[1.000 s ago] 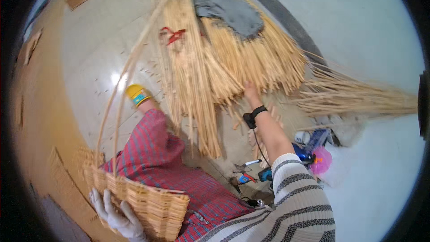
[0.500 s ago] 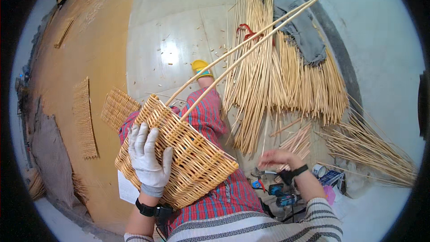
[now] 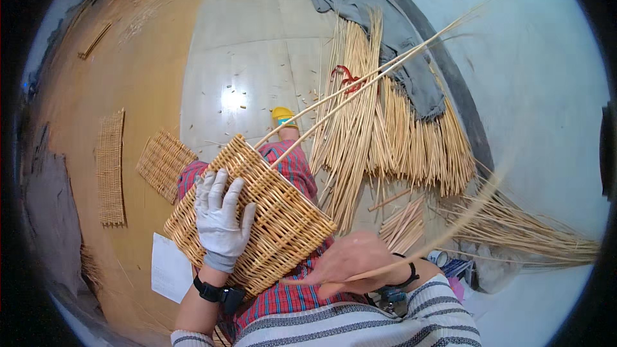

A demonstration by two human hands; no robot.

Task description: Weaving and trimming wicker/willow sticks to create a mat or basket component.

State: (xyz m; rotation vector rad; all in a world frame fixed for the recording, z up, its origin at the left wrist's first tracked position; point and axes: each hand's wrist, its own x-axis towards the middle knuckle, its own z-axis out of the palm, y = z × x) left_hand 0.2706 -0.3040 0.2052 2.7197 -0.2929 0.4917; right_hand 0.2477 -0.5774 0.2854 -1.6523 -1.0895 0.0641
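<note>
A woven wicker panel (image 3: 283, 218) with a checked weave lies tilted across my lap. My left hand (image 3: 222, 222), in a white glove, rests on its left part, fingers stretched flat and thumb apart. Two long pale rods (image 3: 321, 117) run up and right from the panel's upper edge. Bare and smeared by motion, my right hand (image 3: 353, 260) is over my lap by the panel's lower right corner, closed on a wicker rod (image 3: 466, 215). One end of that rod shows just left of the fingers; the other sweeps up to the right, blurred.
Bundles of peeled rods (image 3: 411, 148) lie ahead right, partly under a grey cloth (image 3: 424, 83). More rods (image 3: 533, 228) fan out at right, near short sticks (image 3: 403, 225). Woven panels (image 3: 110, 167) and a white sheet (image 3: 170, 270) lie at left. Cut bits dot the floor.
My right hand has moved left and down toward the panel, bringing a rod with it. My left hand stays flat on the panel. The view has shifted, showing more at the far end.
</note>
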